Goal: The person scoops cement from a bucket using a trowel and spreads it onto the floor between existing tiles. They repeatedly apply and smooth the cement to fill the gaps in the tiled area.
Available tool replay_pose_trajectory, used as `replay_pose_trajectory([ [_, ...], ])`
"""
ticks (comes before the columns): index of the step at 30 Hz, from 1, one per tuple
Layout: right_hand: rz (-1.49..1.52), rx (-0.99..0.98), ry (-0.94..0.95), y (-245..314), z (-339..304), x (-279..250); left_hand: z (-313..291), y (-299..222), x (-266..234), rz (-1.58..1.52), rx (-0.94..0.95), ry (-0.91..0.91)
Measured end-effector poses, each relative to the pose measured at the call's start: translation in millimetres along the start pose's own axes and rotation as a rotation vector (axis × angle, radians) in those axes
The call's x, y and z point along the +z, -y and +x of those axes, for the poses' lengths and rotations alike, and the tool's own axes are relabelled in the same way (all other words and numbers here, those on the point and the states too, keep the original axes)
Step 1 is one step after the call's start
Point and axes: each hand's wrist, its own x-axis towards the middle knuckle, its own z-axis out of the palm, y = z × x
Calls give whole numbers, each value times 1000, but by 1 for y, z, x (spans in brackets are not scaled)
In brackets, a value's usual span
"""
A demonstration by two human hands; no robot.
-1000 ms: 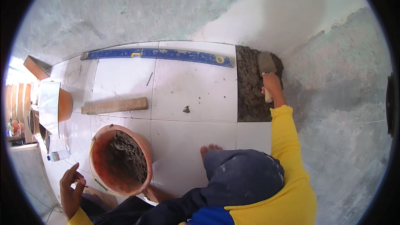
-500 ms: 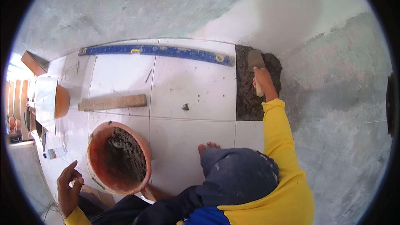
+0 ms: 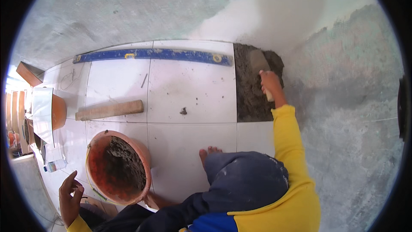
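Note:
My right hand (image 3: 271,85) is closed round the pale handle of a trowel (image 3: 259,61). The trowel's blade lies on a bed of dark wet mortar (image 3: 254,105), which fills the corner gap between the white tiles and the two walls. Off to the lower left, my left hand (image 3: 70,197) is raised with its fingers loosely bent and apart, and nothing is in it. Nearest to that hand is an orange bucket (image 3: 95,157), tilted, with more mortar (image 3: 126,159) inside. My knee in dark trousers hides part of the floor, and a bare foot (image 3: 209,151) shows beyond it.
A blue spirit level (image 3: 171,54) lies along the far wall, ending beside the mortar bed. On the tiles rest a wooden block (image 3: 112,110), a thin rod (image 3: 144,80) and a small mortar lump (image 3: 183,111). A plastic bottle (image 3: 56,165) and an orange container (image 3: 59,111) are at the left.
The trowel and my right hand have shifted slightly rightward over the mortar, and the blade's angle has altered a little. The whole view has moved slightly. My left hand stays empty.

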Motion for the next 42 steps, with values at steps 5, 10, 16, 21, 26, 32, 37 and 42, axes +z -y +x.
replay_pose_trajectory([
  [5,294,141,-239,-59,40,-53,11,-1,7,35,42,-18],
  [10,137,211,-256,-63,17,-29,13,-11,7,1,5,32],
  [16,101,115,-119,-36,34,-25,37,-19,16,28,68,43],
  [21,80,88,-130,-47,23,-37,40,-37,19,37,91,29],
  [26,208,108,-155,-48,16,-29,41,-28,20,34,41,94],
  [32,508,89,184,-6,2,14,37,-36,20,32,53,57],
  [37,267,18,36,2,-7,35,30,-40,16,-1,36,51],
  [42,227,-45,190,31,-8,52,30,-33,16,14,51,67],
])
